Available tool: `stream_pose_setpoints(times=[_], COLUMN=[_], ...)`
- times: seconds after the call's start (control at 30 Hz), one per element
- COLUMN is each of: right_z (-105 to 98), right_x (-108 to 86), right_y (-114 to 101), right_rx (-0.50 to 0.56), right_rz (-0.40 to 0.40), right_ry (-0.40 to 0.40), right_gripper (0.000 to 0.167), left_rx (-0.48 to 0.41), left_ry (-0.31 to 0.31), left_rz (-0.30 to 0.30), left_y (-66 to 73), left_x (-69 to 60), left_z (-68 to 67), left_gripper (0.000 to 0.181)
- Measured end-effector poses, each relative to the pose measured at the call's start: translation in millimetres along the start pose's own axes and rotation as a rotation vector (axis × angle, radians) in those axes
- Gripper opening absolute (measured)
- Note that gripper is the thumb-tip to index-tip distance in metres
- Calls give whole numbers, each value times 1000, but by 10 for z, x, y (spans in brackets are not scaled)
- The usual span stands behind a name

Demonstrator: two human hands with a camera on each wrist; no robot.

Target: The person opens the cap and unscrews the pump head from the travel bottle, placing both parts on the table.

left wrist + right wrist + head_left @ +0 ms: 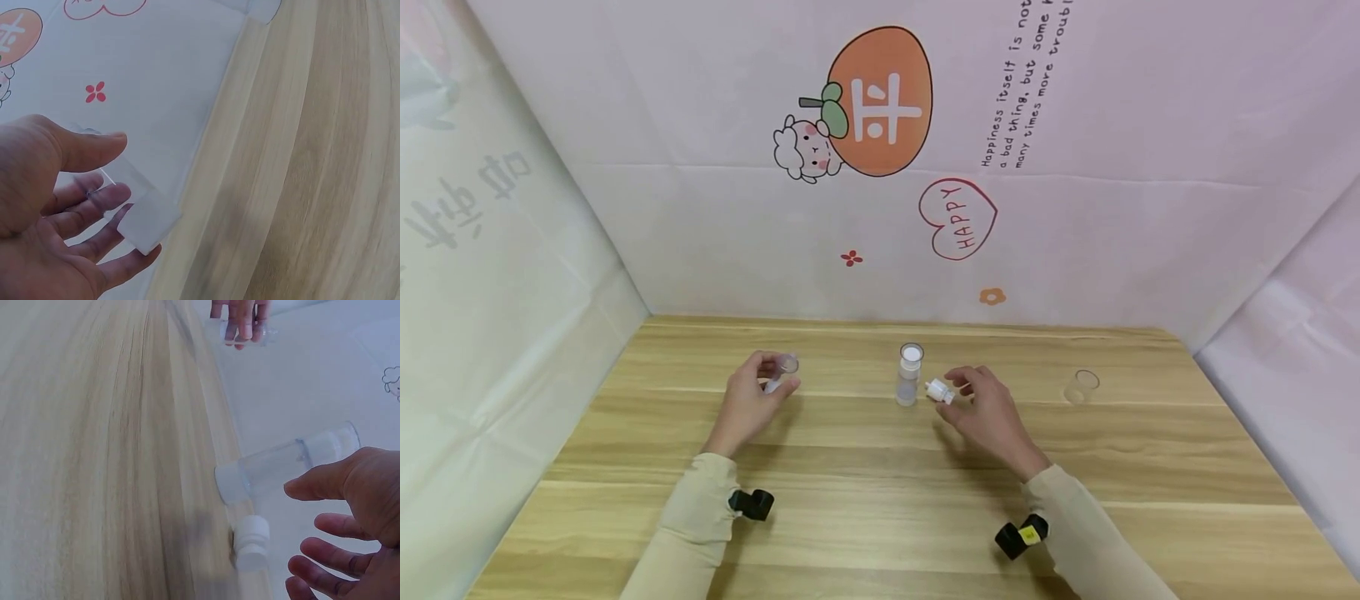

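Observation:
My left hand [756, 392] holds a clear cylindrical container with a frosted white base [149, 219], thumb on one side and curled fingers on the other. Near the middle of the table a clear bottle with a white upper part [908, 377] stands upright. Just right of it a small white ribbed piece, like a bottle's pump top [940, 391], lies on its side. My right hand [988, 408] hovers beside this piece. In the right wrist view, thumb and fingers are spread and apart from the white piece [252, 542] and the bottle [281, 461].
A clear open-rimmed cylinder, like a cap [1082, 387], stands on the wooden table [880, 492] to the right of my right hand. Printed white cloth [715, 242] hangs behind the table and at both sides. A black camera is strapped to each wrist.

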State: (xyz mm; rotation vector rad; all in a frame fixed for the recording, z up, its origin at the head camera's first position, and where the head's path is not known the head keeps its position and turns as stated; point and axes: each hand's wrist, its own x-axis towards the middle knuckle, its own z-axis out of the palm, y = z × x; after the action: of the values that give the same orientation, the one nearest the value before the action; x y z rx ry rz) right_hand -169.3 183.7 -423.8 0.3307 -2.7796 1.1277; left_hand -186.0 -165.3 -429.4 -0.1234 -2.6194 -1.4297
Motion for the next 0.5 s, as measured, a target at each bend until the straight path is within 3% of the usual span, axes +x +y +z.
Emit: stream_pose_setpoints(times=[0.5], right_z=[-25], right_x=[-87], right_y=[-71], right_rx=[32], right_rz=[-33], right_ry=[-24], right_gripper=[42], left_rx=[-51], left_ry=[43], left_rz=[-111], left_y=[-141], left_x=[-16], left_z=[-168], left_gripper=[49])
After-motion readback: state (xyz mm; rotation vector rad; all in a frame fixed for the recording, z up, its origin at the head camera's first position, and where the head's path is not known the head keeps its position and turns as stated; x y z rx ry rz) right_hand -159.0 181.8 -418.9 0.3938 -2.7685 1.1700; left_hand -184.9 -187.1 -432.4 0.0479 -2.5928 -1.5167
